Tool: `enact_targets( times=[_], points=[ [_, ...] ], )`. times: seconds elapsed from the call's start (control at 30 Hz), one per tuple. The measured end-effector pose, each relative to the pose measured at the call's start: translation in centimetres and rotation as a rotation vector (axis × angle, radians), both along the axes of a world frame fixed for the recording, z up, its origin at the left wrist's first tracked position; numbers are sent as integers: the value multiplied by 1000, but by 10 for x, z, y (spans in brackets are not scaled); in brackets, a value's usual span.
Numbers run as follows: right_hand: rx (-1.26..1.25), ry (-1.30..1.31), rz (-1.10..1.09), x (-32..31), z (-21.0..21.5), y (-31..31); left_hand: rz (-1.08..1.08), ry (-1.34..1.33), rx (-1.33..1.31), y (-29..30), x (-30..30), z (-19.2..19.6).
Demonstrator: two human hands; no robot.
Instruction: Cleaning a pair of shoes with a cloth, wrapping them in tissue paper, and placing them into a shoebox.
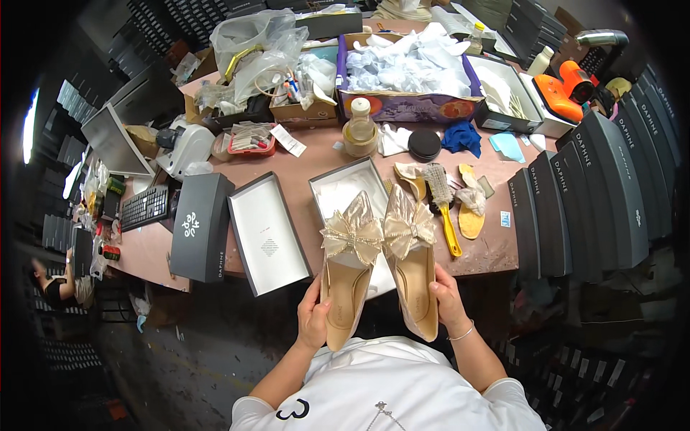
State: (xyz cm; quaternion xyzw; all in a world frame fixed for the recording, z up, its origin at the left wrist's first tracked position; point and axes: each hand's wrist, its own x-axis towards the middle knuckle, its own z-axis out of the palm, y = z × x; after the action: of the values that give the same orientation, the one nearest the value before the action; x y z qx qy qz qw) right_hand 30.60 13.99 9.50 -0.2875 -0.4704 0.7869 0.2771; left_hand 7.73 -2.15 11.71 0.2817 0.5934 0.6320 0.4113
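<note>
Head view of a shoe-packing bench. Two champagne-gold pointed pumps are held side by side, toes pointing away from the person, above the near edge of the reddish-brown worktable point(316, 154). The left hand point(314, 317) is closed around the heel end of the left pump point(348, 271), thumb laid on the insole; the right hand point(446, 298), with a thin bracelet at the wrist, is wrapped around the outer side of the right pump point(412, 267) near its heel. Each pump carries a large metallic bow at the toe, the left one edged with small stones. The two pumps are seen just beside each other, the bows nearly touching.

Beneath the toes lies an open shoe box point(343, 188) lined with white paper. To its left a box lid point(267, 233) is set inside up, and further left a closed dark grey shoe box point(201, 225) is placed. To the right of the pumps a yellow-handled brush point(443, 205) and loose tan insoles point(471, 215) rest on the table. Behind them stand a bottle point(359, 128), a round black tin point(424, 144) and a purple carton of white tissue point(406, 68). A row of dark boxes point(596, 194) is stacked upright at the right.
</note>
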Motion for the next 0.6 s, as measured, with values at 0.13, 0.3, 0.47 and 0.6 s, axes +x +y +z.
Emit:
enact_targets(
  times=[0.13,0.3,0.47,0.6],
  points=[
    [101,-69,19,7,-3,-4,24,258,-14,-13,-3,-9],
    [177,-147,77,13,7,1,15,444,-34,-23,-11,-6],
    [103,-168,122,6,15,1,54,155,-77,-20,-10,-3],
    [-391,-9,254,-9,16,1,-242,-907,-197,-7,-34,4]
  ],
)
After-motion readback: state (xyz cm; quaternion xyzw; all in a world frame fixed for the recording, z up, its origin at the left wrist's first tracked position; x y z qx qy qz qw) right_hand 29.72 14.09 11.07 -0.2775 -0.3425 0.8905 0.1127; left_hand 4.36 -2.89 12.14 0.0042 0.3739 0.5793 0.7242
